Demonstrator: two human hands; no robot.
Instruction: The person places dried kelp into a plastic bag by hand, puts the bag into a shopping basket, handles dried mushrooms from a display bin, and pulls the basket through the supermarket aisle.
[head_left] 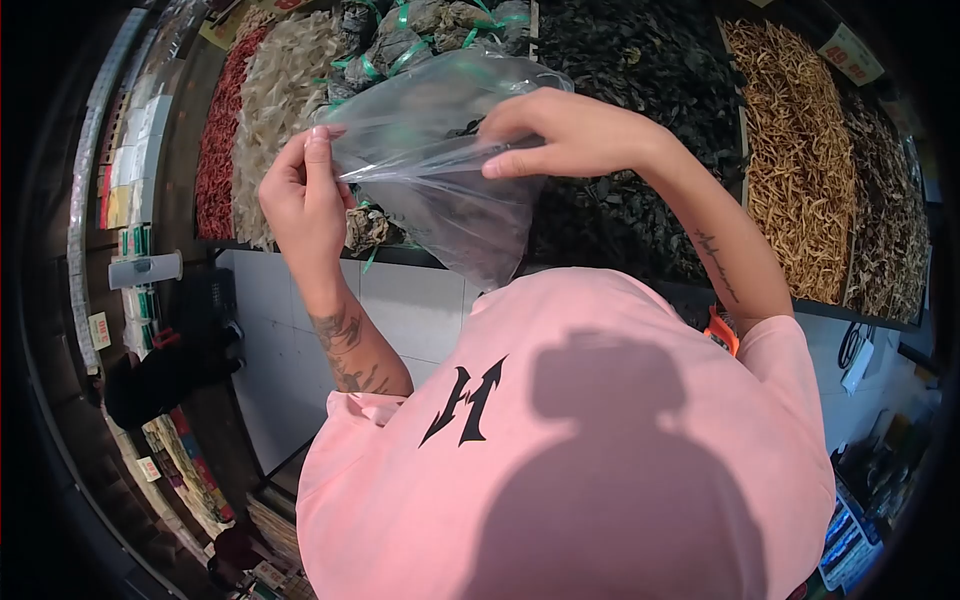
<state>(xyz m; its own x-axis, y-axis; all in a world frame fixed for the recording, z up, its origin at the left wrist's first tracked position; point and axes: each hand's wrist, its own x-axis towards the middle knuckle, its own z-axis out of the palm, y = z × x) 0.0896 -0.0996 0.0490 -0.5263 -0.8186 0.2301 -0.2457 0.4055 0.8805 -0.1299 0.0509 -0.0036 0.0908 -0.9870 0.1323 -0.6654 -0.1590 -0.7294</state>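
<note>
A clear plastic bag (450, 210) hangs between my hands in front of my chest, over the edge of the goods display. My left hand (308, 190) pinches the bag's gathered edge between thumb and fingers. At the bag's right side, my right hand (560, 135) has its thumb and fingers apart, with the fingertips partly behind or inside the film. Behind the bag lie dark bundles tied with green bands (405, 45) and a heap of dark dried leaves (640, 130). The bag looks mostly empty.
Red dried goods (228, 130) and pale dried strips (285, 110) fill sections at the left. Golden dried strands (800, 160) lie at the right, beside brown ones (888, 220). Packaged goods line a shelf (135, 180) far left. A price sign (850, 55) stands upper right.
</note>
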